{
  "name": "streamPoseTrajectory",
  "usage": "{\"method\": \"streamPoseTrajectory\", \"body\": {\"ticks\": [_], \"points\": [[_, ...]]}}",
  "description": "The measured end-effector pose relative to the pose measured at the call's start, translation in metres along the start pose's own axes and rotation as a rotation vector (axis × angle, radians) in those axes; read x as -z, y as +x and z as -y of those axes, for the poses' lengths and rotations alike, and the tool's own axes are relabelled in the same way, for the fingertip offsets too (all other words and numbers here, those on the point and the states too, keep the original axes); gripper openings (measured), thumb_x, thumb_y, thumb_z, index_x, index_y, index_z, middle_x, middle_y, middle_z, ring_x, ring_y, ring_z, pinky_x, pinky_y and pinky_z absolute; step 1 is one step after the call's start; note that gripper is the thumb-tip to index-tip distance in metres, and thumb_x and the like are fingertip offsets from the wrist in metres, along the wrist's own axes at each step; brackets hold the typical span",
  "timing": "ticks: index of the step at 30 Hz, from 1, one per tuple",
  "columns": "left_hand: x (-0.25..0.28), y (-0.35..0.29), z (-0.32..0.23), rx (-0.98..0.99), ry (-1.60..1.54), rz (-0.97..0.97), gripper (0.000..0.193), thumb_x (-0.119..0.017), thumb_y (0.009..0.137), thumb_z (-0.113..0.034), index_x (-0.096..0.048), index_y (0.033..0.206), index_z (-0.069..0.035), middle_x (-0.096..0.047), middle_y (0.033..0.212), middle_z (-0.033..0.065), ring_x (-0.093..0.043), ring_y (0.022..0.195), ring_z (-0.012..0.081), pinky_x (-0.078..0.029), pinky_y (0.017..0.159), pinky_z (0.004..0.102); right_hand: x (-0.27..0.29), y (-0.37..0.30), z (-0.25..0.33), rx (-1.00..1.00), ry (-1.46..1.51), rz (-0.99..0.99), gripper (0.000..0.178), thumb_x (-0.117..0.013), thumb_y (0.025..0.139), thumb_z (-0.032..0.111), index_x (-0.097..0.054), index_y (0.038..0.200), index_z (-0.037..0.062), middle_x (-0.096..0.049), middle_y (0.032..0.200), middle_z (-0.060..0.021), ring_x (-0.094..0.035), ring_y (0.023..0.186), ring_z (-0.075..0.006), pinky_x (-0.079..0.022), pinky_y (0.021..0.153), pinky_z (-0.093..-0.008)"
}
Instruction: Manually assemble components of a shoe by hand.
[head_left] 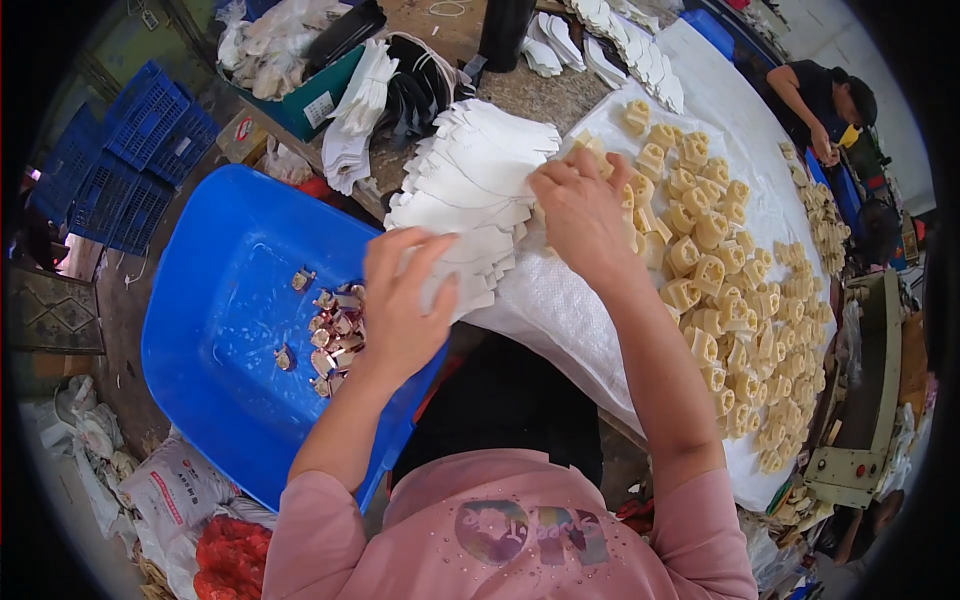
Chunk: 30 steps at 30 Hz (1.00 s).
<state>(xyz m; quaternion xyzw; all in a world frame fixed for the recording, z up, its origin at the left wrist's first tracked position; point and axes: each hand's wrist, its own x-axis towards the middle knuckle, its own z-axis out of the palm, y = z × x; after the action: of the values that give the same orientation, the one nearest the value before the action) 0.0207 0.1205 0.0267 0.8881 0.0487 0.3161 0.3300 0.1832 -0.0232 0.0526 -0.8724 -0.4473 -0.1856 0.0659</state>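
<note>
Here, fanned white pile [468, 190], pointing lengthwise away

Parts [335, 335] in tub [230, 270] left, sheets [470, 165] between, pieces [711, 231] on cloth [575, 315] right

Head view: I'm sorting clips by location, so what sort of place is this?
Probably a workshop: many small cream-coloured pieces on a white sheet, layered flat white pieces, and stacked blue crates.
</note>
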Motion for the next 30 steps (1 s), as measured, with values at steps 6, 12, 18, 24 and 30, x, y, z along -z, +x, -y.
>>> {"method": "streamPoseTrajectory", "body": {"ticks": [6,12,18,24,30], "points": [[-0.04,0.04,0.001,-0.175,0.038,0.098,0.032,-0.066,0.068,-0.003,-0.061,0.099,-0.004,-0.055,0.107,0.013,-0.053,0.103,0.0305,-0.04,0.09,0.0401,0.003,0.015,-0.008,0.052,-0.05,0.043,0.012,-0.057,0.069,0.002,-0.062,0.077,0.0089,-0.061,0.078,-0.0022,-0.051,0.096,-0.0227,-0.024,0.097,-0.0552],[-0.043,0.038,0.007,-0.211,0.164,0.095,0.03,-0.066,0.067,-0.002,-0.059,0.096,-0.002,-0.056,0.109,0.0137,-0.054,0.104,0.0303,-0.042,0.09,0.0396,0.001,0.026,0.006,-0.049,0.199,-0.232,0.019,-0.057,0.065,-0.002,-0.062,0.079,0.0093,-0.061,0.08,-0.0049,-0.053,0.093,-0.0251,-0.029,0.091,-0.048],[-0.042,0.037,0.003,-0.221,0.153,0.12,0.03,-0.065,0.069,-0.002,-0.059,0.099,-0.001,-0.057,0.111,0.0158,-0.053,0.108,0.0305,-0.041,0.093,0.0394,0.03,0.041,-0.021,-0.366,0.473,-0.318,0.025,-0.053,0.069,-0.004,-0.061,0.089,0.0088,-0.062,0.082,-0.0072,-0.054,0.09,-0.0274,-0.033,0.086,-0.0425],[-0.035,0.034,-0.008,-0.132,0.087,0.141,0.034,-0.06,0.08,-0.009,-0.056,0.113,0.001,-0.056,0.114,0.0201,-0.052,0.11,0.0341,-0.038,0.097,0.0412,0.061,0.022,-0.012,-0.039,0.397,-0.438,0.017,-0.057,0.079,-0.003,-0.059,0.093,0.0048,-0.062,0.088,-0.0101,-0.059,0.083,-0.0288,-0.045,0.078,-0.0375],[-0.033,0.017,-0.014,0.258,-0.455,0.211,0.041,-0.058,0.087,-0.019,-0.052,0.12,0.003,-0.063,0.096,0.0151,-0.061,0.087,0.0242,-0.046,0.081,0.033,0.027,-0.024,0.02,0.122,0.682,-0.35,0.032,-0.056,0.065,-0.009,-0.057,0.093,0.0048,-0.058,0.089,-0.0094,-0.051,0.089,-0.0296,-0.038,0.082,-0.0405]]}}
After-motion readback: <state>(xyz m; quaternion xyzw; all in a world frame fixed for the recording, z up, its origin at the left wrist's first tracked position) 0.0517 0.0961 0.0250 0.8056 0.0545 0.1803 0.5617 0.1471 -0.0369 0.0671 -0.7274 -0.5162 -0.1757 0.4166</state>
